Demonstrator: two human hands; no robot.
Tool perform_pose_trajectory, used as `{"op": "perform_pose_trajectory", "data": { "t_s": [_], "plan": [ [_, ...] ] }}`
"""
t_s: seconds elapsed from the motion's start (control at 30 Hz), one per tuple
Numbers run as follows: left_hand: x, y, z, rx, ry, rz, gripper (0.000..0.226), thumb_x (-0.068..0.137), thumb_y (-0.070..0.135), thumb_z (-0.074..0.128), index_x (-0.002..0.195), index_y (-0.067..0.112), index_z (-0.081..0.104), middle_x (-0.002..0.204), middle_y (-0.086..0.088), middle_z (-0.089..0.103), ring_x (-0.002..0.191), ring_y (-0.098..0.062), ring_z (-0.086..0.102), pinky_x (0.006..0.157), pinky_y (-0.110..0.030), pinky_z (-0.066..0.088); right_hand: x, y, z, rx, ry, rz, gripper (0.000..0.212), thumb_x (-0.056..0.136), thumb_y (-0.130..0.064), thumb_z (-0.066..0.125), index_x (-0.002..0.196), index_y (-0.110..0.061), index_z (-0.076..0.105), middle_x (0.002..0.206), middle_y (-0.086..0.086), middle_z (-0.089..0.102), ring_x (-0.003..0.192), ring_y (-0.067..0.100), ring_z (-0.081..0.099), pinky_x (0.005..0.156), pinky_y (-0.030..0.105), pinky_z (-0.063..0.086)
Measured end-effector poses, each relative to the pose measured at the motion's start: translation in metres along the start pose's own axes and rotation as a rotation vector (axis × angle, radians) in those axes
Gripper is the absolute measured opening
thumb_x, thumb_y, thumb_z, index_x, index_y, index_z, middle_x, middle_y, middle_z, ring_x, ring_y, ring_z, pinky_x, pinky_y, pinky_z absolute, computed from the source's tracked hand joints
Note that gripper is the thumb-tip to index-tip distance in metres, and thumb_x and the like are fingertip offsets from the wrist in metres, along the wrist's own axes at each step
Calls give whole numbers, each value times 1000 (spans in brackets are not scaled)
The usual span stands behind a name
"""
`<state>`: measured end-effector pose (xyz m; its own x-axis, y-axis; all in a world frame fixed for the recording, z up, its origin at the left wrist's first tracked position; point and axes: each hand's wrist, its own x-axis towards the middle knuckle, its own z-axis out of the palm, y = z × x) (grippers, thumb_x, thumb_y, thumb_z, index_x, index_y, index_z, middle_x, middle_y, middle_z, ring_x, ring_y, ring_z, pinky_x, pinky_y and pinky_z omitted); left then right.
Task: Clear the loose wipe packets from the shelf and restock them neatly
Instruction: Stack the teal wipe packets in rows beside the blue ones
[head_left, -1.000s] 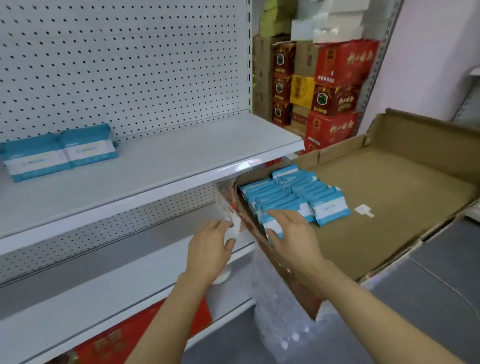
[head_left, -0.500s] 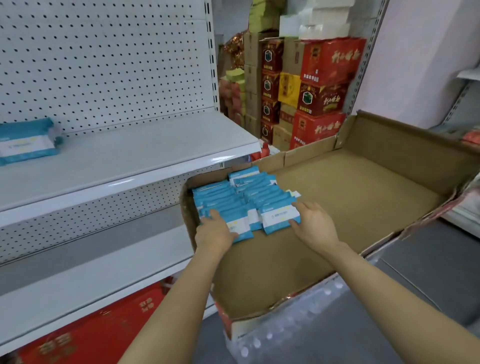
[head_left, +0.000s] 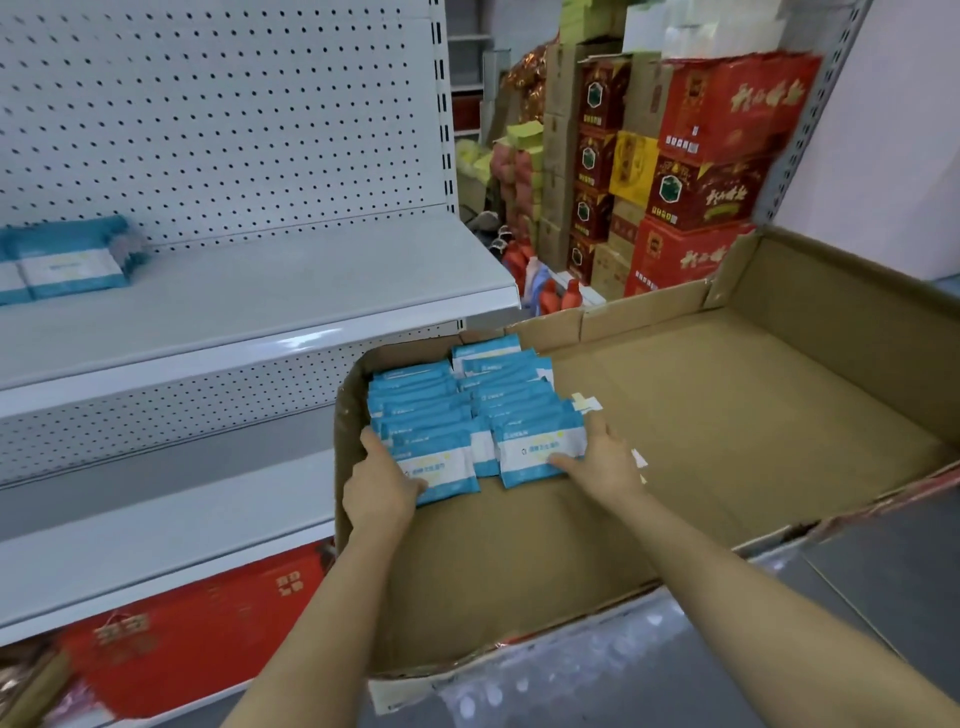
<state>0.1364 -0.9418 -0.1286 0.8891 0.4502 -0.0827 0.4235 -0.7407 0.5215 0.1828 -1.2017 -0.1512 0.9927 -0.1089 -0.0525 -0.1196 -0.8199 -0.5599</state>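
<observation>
Several blue-and-white wipe packets (head_left: 467, 410) stand in two rows in the far left corner of a wide, shallow cardboard box (head_left: 727, 415). My left hand (head_left: 382, 480) grips the left side of the nearest packets, thumb on the front packet. At the right side of the rows, my right hand (head_left: 602, 457) holds the front packet with its thumb across the label. On the white upper shelf (head_left: 270, 291), at the far left, lies a stack of larger blue wipe packs (head_left: 67, 262).
A white lower shelf (head_left: 156, 514) sits beside the box, with red cartons (head_left: 197, 623) beneath it. Stacked red and brown cartons (head_left: 691, 171) fill the back. The box rests on plastic-wrapped goods (head_left: 571, 670). A pegboard (head_left: 208, 114) backs the shelving.
Both hands moved from the box's near left edge onto the two packet rows, closing in from either side. The view shifted right, so the shelf packs slid toward the left edge.
</observation>
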Motion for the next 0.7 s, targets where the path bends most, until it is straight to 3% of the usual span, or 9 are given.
{"op": "perform_pose_trajectory", "data": {
  "t_s": [0.13, 0.27, 0.37, 0.57, 0.7],
  "plan": [
    [-10, -1, -3, -75, 49, -22, 66, 81, 29, 77, 132, 15, 37, 120, -11, 64, 105, -32, 62, 70, -33, 40, 6, -5, 14, 35, 49, 100, 85, 69, -51, 80, 134, -12, 40, 129, 10, 54, 119, 31, 50, 97, 42, 43],
    [-10, -6, -4, -474, 60, -20, 67, 79, 21, 80, 134, 14, 42, 125, -11, 63, 104, -25, 61, 83, -32, 45, 9, -8, 19, 300, 84, 202, 77, 67, -29, 87, 129, -13, 45, 127, 11, 57, 116, 31, 55, 96, 44, 46],
    [-5, -10, -7, -643, 89, 23, 74, 76, 15, 83, 136, 20, 41, 124, -6, 62, 102, -17, 59, 85, -31, 51, 8, -5, 15, 391, 101, 240, 66, 68, -18, 87, 123, -12, 51, 124, 11, 57, 112, 30, 57, 94, 43, 49],
    [1, -15, -17, -835, 41, 136, 72, 77, 9, 81, 129, 44, 45, 121, 1, 65, 102, -17, 67, 79, -43, 61, -4, -6, 2, 552, 138, 150, 49, 76, -8, 79, 116, -16, 53, 109, 3, 65, 104, 25, 62, 87, 40, 52],
    [4, -25, -32, -915, 28, 217, 64, 80, 7, 78, 124, 46, 51, 121, -2, 65, 104, -19, 67, 78, -45, 61, -15, -17, -14, 683, 121, -20, 60, 80, 1, 73, 129, -20, 45, 115, 1, 59, 105, 19, 61, 84, 33, 53]
  ]
}}
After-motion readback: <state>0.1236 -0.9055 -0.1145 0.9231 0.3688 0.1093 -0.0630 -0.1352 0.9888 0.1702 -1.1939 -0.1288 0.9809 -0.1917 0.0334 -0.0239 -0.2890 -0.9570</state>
